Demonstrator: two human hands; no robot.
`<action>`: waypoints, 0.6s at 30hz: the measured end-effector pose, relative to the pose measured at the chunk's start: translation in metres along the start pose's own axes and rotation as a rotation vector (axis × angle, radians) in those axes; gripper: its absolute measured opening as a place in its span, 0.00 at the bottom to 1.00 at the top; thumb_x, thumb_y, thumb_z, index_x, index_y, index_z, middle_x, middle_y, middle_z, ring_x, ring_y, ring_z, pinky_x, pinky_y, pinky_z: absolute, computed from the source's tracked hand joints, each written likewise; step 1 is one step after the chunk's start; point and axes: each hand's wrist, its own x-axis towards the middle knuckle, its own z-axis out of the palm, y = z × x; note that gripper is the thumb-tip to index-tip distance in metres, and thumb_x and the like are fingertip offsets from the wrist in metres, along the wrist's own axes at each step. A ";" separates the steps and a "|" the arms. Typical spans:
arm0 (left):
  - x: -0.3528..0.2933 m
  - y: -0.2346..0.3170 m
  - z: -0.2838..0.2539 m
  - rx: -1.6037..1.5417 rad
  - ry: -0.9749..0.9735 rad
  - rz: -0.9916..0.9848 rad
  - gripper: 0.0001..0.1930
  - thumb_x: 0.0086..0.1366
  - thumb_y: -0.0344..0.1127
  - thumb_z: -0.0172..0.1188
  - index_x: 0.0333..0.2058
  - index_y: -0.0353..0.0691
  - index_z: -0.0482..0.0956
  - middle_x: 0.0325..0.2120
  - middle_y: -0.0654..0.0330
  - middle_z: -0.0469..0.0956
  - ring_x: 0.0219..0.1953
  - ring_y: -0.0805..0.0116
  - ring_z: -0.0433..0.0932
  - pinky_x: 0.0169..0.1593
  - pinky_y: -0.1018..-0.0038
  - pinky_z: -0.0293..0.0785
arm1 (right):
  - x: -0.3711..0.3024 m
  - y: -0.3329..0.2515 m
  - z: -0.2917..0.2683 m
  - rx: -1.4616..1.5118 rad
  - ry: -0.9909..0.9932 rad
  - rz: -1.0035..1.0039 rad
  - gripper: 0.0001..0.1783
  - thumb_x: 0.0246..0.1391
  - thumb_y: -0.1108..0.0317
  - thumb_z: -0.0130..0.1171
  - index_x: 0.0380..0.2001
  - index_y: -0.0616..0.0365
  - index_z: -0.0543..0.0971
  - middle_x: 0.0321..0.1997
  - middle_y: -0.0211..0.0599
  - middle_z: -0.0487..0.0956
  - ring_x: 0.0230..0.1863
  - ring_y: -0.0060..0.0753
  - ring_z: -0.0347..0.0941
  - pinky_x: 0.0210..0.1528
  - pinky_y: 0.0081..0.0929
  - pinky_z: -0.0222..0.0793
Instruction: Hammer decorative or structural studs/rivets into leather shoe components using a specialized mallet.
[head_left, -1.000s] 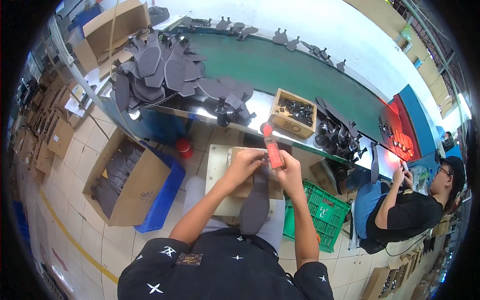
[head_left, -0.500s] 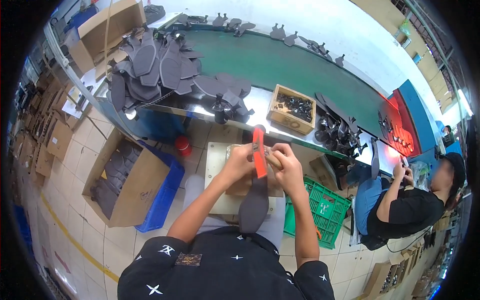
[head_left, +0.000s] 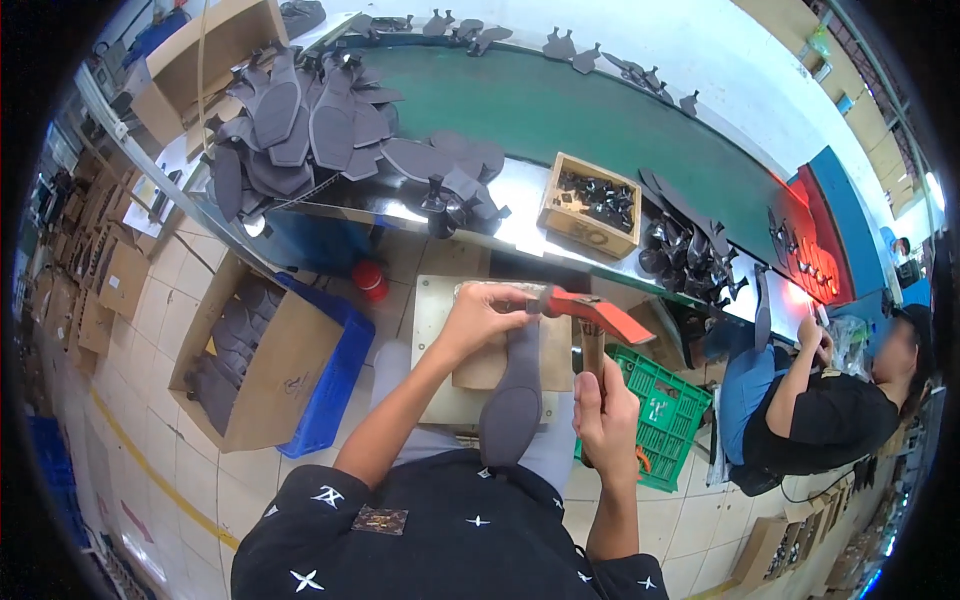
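Apparent hammering step: the right hand [head_left: 607, 422] grips a hammer [head_left: 612, 318] beside the sole [head_left: 512, 402]; the left hand [head_left: 488, 312] seemingly pinches its far end; striking calls for careful aim.

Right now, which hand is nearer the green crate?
Right: the right hand, gripping the hammer, shows over the left part of the green crate; the left hand is farther left, by the sole's far end.

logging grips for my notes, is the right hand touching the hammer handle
Touching: the head view shows the right hand wrapped around the hammer handle.
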 end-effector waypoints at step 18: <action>-0.010 -0.003 -0.005 0.652 -0.087 0.055 0.59 0.51 0.54 0.71 0.71 0.39 0.40 0.55 0.68 0.78 0.66 0.61 0.65 0.71 0.43 0.33 | 0.005 0.006 0.004 -0.216 -0.010 -0.157 0.17 0.63 0.69 0.54 0.52 0.67 0.71 0.34 0.54 0.79 0.32 0.51 0.79 0.34 0.37 0.74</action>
